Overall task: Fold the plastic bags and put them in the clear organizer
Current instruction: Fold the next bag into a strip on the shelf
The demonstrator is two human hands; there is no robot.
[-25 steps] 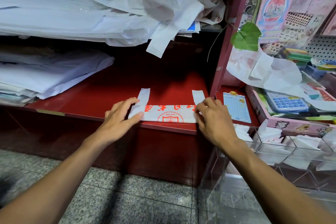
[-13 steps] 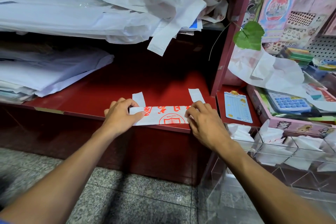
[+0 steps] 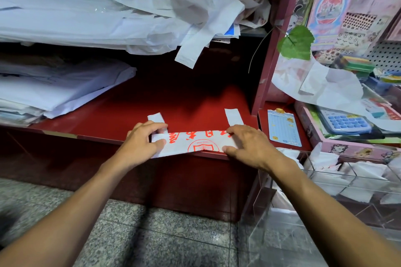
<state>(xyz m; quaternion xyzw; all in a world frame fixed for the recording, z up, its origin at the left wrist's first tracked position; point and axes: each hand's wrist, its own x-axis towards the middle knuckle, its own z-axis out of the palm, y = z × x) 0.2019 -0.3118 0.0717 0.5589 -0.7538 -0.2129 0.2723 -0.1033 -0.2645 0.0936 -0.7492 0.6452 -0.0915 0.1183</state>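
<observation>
I see the folded plastic bag (image 3: pixel 191 144) lying at the front edge of the red shelf (image 3: pixel 121 119); left hand (image 3: pixel 142 142) and right hand (image 3: pixel 247 144) each pinch one end.

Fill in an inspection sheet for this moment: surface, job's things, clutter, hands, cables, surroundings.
Surface: red shelf, the bag lying at its front edge.
Job's things: folded bag, a white strip with red print, two handle tabs pointing to the back; clear organizer lower right, folded white bags in its compartments.
Clutter: loose bag pile on the shelf above; stacked white sheets at left.
Hands: left hand pinches the strip's left end; right hand pinches its right end.
Cables: nothing seen.
Surroundings: blue calculator, green leaf, speckled stone floor.
</observation>
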